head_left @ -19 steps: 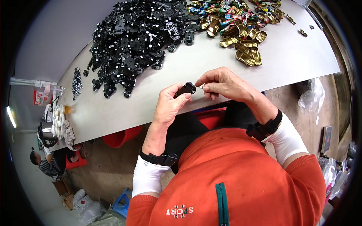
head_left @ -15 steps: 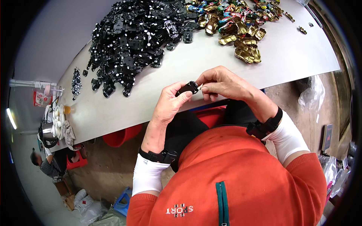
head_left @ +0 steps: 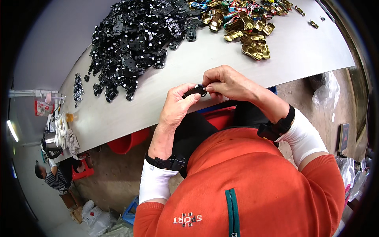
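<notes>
Chassis (head_left: 192, 93), toy-car, black, one: clamped between thumb and fingers of the left hand (head_left: 175, 104) over the table (head_left: 158, 94), right hand (head_left: 225, 83) pinched together at its right end, anything between those fingertips hidden. This piece looks unfinished; beyond it lie a large heap of similar black undersides (head_left: 132, 45), seemingly left to handle, and, farther right, gold toy cars (head_left: 252, 49), apart.

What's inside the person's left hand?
The left hand holds a small black toy-car part. That hand covers some of it, and the part's underside can't be seen.
</notes>
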Motion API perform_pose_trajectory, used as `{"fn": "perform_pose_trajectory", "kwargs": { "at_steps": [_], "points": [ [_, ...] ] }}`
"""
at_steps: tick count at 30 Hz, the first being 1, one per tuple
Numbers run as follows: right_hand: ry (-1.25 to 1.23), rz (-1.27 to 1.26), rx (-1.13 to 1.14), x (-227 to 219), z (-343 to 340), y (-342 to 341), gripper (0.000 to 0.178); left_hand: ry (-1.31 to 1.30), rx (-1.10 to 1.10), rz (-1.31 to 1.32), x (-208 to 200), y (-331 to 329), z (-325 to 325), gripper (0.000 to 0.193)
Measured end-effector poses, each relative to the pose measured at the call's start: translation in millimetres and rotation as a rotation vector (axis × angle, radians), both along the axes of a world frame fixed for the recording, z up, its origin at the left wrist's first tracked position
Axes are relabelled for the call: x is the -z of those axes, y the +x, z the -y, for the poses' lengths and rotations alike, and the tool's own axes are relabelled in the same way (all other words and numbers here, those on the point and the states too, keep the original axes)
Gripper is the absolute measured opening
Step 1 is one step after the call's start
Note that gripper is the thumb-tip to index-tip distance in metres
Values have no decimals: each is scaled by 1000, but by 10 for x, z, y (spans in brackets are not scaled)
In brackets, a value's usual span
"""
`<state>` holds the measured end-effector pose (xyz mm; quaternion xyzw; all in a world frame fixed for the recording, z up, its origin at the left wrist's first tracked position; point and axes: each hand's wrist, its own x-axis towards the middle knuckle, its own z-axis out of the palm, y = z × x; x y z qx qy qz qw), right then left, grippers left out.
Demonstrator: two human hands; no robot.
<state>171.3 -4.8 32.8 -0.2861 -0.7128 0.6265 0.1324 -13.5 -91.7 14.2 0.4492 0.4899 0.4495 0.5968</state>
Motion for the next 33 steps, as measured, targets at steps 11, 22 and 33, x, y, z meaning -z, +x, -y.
{"fn": "perform_pose_trajectory", "kwargs": {
  "at_steps": [11, 22, 33],
  "points": [
    [-217, 6, 63, 59, -38, 44, 17, -176, -63, 27, -57, -8, -34, 16],
    [377, 64, 139, 269, 33, -65, 15, -81, -124, -33, -7, 68, -35, 13],
    [68, -399, 654, -251, -354, 1032, 12, -575, 97, -137, 1235, 219, 357, 31]
  ]
}}
